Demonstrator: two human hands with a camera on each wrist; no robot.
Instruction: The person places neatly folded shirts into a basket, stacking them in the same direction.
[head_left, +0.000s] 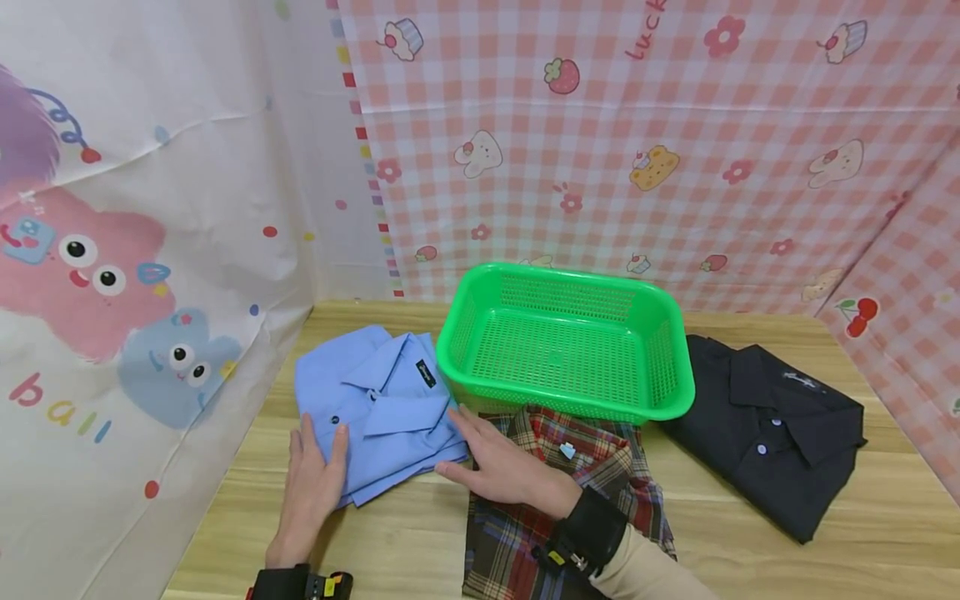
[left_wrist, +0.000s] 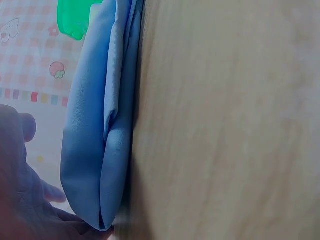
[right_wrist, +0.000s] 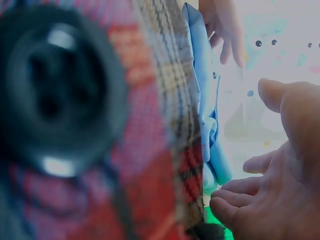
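A folded light-blue shirt (head_left: 375, 408) lies on the left part of the table, its collar and dark neck label facing up. My left hand (head_left: 311, 483) is at its near left side, thumb over the cloth and fingers along the edge. In the left wrist view the blue shirt's (left_wrist: 92, 140) folded layers show side-on beside that hand (left_wrist: 25, 185). Stretched fingers of my right hand (head_left: 502, 462) reach the blue shirt's right edge. That hand is above a folded plaid shirt (head_left: 517, 542), whose button fills much of the right wrist view.
Behind the plaid shirt stands a green plastic basket (head_left: 562, 408) with nothing in it, partly over the collar area. A folded black shirt (head_left: 772, 450) lies to its right. Printed cloths (head_left: 600, 125) hang behind and at both sides of the wooden table (head_left: 750, 550).
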